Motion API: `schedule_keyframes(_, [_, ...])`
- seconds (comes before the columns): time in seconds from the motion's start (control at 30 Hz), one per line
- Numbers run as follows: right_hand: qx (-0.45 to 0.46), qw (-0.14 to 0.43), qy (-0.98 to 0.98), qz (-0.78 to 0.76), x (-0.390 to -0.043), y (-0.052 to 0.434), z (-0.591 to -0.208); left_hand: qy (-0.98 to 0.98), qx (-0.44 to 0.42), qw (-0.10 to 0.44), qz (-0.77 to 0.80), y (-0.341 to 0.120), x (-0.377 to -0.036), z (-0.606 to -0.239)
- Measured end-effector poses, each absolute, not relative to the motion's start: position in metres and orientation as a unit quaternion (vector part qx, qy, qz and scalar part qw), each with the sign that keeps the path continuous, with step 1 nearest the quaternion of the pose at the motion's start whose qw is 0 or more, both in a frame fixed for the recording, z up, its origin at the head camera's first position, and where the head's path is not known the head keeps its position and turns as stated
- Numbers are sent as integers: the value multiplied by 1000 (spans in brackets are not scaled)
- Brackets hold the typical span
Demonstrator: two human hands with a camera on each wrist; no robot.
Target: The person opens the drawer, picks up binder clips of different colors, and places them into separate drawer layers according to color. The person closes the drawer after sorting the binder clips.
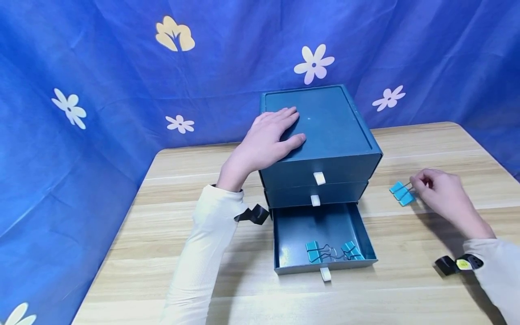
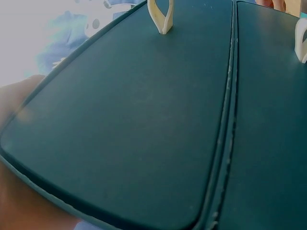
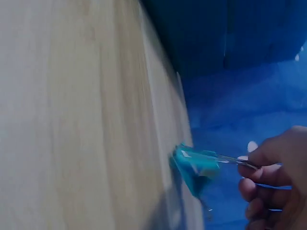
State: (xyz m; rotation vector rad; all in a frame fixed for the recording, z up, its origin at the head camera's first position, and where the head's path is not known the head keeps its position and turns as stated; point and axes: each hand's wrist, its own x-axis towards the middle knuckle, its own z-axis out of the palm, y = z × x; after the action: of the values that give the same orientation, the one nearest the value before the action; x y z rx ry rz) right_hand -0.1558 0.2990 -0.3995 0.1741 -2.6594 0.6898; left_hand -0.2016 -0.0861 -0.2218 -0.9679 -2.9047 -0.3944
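Note:
My left hand [image 1: 268, 140] rests with its fingers spread on the left of the top of a dark teal drawer box [image 1: 329, 126]. My right hand [image 1: 444, 198] pinches the wire handle of a turquoise binder clip [image 1: 404, 197] to the right of the box. Another turquoise piece [image 1: 396, 187] shows right beside it; whether it is a second clip I cannot tell. The bottom drawer [image 1: 292, 234] is pulled out and holds turquoise binder clips [image 1: 313, 251] near its front. In the right wrist view, thumb and finger grip the handle of the blurred clip [image 3: 199, 167].
Two upper drawers with white pull tabs [image 1: 319, 178] are closed above the pulled-out one. The box stands on a light wooden table [image 1: 178, 180]. A blue curtain [image 1: 227, 81] with flower shapes hangs behind and at the left.

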Motion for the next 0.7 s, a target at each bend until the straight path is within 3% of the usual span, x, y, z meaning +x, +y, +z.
schedule_keyframes(0.2, [96,190,-964,162,-148,287,-393,-940,-314,27,-131,-87,-201,-223])
schedule_keyframes(0.5, [167,284,-939,96,-142,274,-397,-940,-315,28,-129,-87,-201,-223])
schedule_keyframes(0.7, [185,293,-933,99,-132,265,-392,-940,-316,29,-128,-86,-201,-222])
